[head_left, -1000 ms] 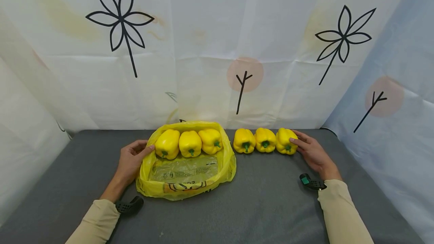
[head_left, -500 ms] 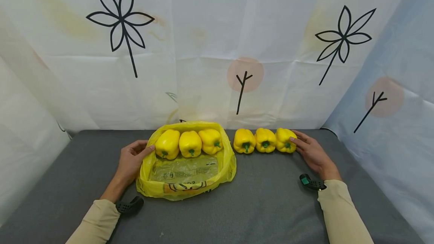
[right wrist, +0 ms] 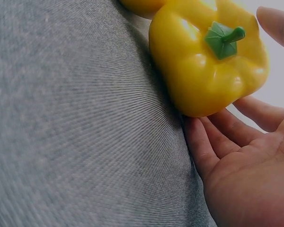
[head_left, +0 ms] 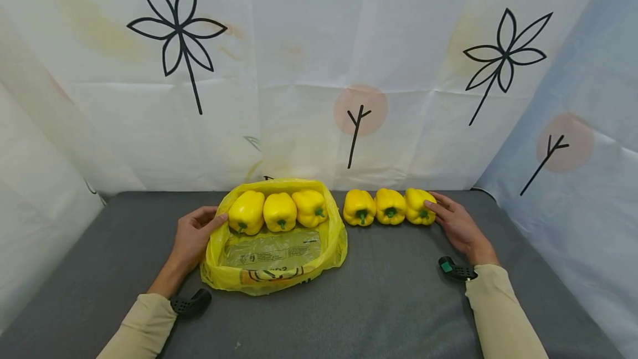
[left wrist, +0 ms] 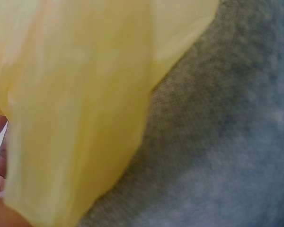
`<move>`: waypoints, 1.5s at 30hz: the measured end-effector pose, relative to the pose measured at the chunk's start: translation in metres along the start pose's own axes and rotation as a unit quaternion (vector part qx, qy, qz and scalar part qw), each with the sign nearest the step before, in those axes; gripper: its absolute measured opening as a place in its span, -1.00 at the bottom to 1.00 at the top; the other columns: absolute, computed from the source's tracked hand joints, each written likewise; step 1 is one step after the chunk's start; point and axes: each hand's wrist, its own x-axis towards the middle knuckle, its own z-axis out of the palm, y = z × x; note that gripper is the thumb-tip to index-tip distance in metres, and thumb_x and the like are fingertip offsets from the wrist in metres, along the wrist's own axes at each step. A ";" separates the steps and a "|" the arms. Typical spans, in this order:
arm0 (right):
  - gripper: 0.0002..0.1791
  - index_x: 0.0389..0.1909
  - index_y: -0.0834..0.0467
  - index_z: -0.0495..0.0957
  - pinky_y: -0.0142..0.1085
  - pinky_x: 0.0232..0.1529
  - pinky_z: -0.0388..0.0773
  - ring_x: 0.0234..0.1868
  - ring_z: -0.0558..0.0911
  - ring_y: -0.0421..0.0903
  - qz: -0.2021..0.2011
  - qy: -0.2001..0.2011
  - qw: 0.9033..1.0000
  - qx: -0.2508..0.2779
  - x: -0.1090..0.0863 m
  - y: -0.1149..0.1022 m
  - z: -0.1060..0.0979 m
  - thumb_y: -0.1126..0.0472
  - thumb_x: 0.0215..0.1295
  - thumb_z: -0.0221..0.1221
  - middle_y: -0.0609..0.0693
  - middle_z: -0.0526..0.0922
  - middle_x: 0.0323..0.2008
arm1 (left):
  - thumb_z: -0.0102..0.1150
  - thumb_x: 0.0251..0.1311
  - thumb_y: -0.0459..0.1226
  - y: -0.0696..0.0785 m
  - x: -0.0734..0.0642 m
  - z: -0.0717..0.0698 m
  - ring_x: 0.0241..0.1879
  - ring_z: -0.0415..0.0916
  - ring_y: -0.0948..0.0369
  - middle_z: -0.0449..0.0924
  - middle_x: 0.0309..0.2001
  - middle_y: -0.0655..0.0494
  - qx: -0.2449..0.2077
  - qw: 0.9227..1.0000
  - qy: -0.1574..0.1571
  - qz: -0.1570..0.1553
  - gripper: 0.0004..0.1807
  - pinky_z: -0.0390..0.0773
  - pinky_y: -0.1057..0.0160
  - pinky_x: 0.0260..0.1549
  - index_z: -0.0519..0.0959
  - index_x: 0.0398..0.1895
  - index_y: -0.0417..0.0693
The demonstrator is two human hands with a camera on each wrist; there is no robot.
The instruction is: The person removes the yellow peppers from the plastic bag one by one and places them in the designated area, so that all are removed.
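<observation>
A yellow plastic bag [head_left: 269, 278] lies with its mouth spread wide, several black marks printed on it. Inside, along its far side, sit three yellow bell peppers [head_left: 279, 212] in a row. My left hand [head_left: 191, 237] pinches the bag's left rim, thumb over the edge; the bag hides most of this hand in the left wrist view. To the right of the bag, three more yellow bell peppers stand in line, green stems toward me. At the rightmost bell pepper [head_left: 418, 206], my right hand [head_left: 461, 226] touches its side with nearly straight fingers, the thumb apart from it in the right wrist view.
A grey cloth-covered table [head_left: 379, 298] carries everything. White patterned curtains [head_left: 299, 126] rise right behind the peppers and on both sides. Each wrist wears a dark strap-mounted device [head_left: 191, 302].
The rightmost bell pepper has settled slightly up and left against its neighbour, my right hand shifting a little left with it. My left hand and the bag stay put.
</observation>
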 end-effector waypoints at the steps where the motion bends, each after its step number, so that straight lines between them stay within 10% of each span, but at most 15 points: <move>1: -0.10 0.61 0.31 -0.17 0.15 0.51 -0.04 0.54 0.01 0.19 0.000 0.000 1.000 -0.001 0.000 0.000 0.000 -0.12 0.59 0.01 0.29 -0.07 0.57 | 0.26 0.40 -0.27 -0.001 0.000 0.000 -0.26 0.65 0.31 0.66 -0.21 0.24 0.002 1.000 0.000 0.002 -0.68 0.69 0.35 -0.31 0.59 0.05 -0.36; 31: -0.13 0.59 0.29 0.00 0.18 0.40 0.23 0.41 0.30 0.18 -0.067 0.113 0.988 -0.080 -0.012 -0.023 -0.009 -0.10 0.52 0.11 0.36 0.18 0.49 | 0.24 0.41 -0.29 0.002 -0.001 0.002 -0.26 0.64 0.31 0.66 -0.21 0.24 0.009 1.000 0.003 -0.001 -0.60 0.69 0.37 -0.30 0.53 0.09 -0.51; 38: -0.16 0.59 0.26 0.03 0.22 0.39 0.21 0.23 0.43 -0.18 -0.073 0.129 0.985 -0.085 -0.014 -0.033 -0.006 -0.07 0.52 0.13 0.34 0.21 0.48 | 0.25 0.41 -0.28 0.003 -0.001 0.000 -0.26 0.65 0.30 0.66 -0.21 0.24 0.011 1.000 0.003 -0.002 -0.63 0.69 0.36 -0.31 0.54 0.08 -0.47; 45: -0.16 0.60 0.24 0.03 0.25 0.40 0.17 0.41 0.30 0.23 -0.084 0.136 0.982 -0.103 -0.020 -0.046 -0.002 -0.06 0.52 0.14 0.33 0.21 0.48 | 0.24 0.42 -0.29 0.003 -0.001 0.001 -0.27 0.65 0.30 0.66 -0.22 0.24 0.009 1.000 0.003 0.000 -0.64 0.69 0.36 -0.31 0.55 0.07 -0.46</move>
